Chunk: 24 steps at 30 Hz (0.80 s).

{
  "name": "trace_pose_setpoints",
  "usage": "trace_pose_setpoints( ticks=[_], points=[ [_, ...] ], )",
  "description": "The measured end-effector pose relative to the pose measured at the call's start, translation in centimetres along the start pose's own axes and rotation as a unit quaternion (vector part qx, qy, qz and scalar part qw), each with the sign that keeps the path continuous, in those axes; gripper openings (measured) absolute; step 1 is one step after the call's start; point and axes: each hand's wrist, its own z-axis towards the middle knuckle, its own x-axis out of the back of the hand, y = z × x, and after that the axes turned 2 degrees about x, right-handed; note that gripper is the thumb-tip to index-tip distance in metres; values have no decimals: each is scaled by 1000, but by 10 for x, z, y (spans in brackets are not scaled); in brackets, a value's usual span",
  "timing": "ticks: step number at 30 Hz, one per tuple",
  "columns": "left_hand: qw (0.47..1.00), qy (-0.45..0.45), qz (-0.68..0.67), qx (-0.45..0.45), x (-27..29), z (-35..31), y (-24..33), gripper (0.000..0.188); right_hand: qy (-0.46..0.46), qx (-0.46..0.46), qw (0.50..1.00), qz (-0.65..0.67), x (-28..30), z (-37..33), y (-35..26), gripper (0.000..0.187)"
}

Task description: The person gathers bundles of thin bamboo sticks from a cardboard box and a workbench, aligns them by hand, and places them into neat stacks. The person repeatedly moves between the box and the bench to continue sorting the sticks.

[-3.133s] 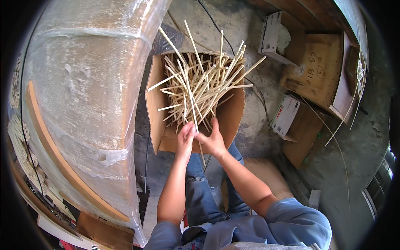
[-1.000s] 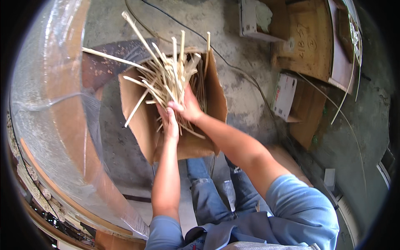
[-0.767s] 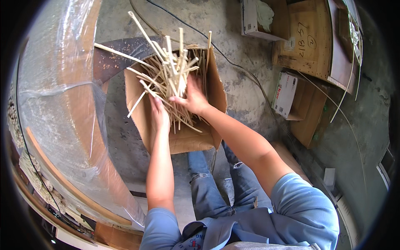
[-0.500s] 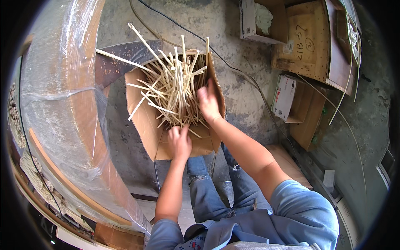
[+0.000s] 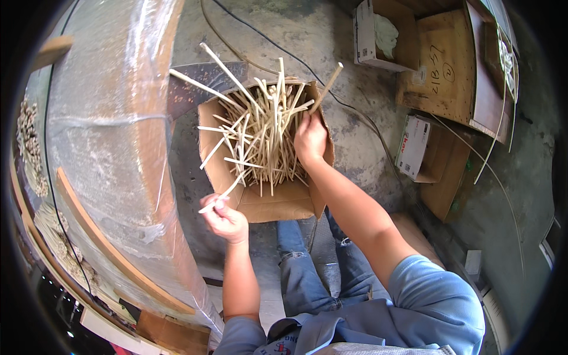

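A brown cardboard box [image 5: 290, 204] stands upright in front of my legs, its top open. Inside it is a jumbled heap of thin pale wooden sticks [image 5: 269, 130], several of them jutting past the rim. At the box's near left corner, my left hand [image 5: 228, 222] pinches one slender stick [image 5: 231, 188], its far end reaching over the box. Against the inner right wall, my right hand [image 5: 310, 139] has its fingers curled around the lower end of a longer stick [image 5: 328, 86] that slants up and to the right. Some of those fingers are hidden.
On the left rises a large stack in clear wrap [image 5: 106, 154], with bundles of sticks [image 5: 32, 148] beyond it. Cables [image 5: 278, 35] run over the concrete floor. Open cartons [image 5: 414, 145] and a wooden crate [image 5: 435, 65] stand at the right.
My left hand has moved left, out of the box, with a stick in it. My right hand has closed on a stick, which now leans right. The whole view has shifted slightly.
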Motion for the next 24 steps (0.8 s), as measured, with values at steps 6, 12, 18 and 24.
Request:
trace_pose_setpoints(
  ticks=[6, 12, 18, 24],
  points=[
    [995, 5, 57, 86, -13, 25, -13, 15, 10, 76, 990, 119, 63, -36, -17, 10],
    [966, -152, 171, 121, -47, 52, -50, 9, -187, 73, 979, -35, 17, -29, -22, 30],
    [948, -173, 196, 182, -30, 37, 2, 50, -195, 140, 971, 14, 83, -58, -12, 54],
    [900, -317, 83, 288, 66, 4, 122, 36, -482, -92, 833, 254, 227, -125, 22, 35]
  ],
)
